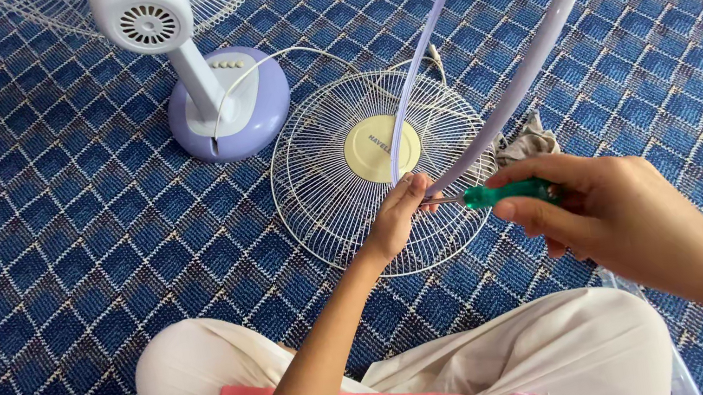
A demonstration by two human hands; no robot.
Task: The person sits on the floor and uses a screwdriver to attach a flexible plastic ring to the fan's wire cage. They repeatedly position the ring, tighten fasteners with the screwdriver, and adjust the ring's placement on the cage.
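The left hand pinches the joint of the thin plastic guard ring, fingers closed around it above the wire fan grille on the carpet. The right hand grips a green-handled screwdriver, tip at the joint. The ring looks light, springy and slippery; holding beside the joint seems steadiest.

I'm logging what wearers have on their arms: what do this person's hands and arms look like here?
Both forearms are bare, with no sleeves reaching them. The left hand and right hand wear no gloves, and no rings, watch or bracelets show.
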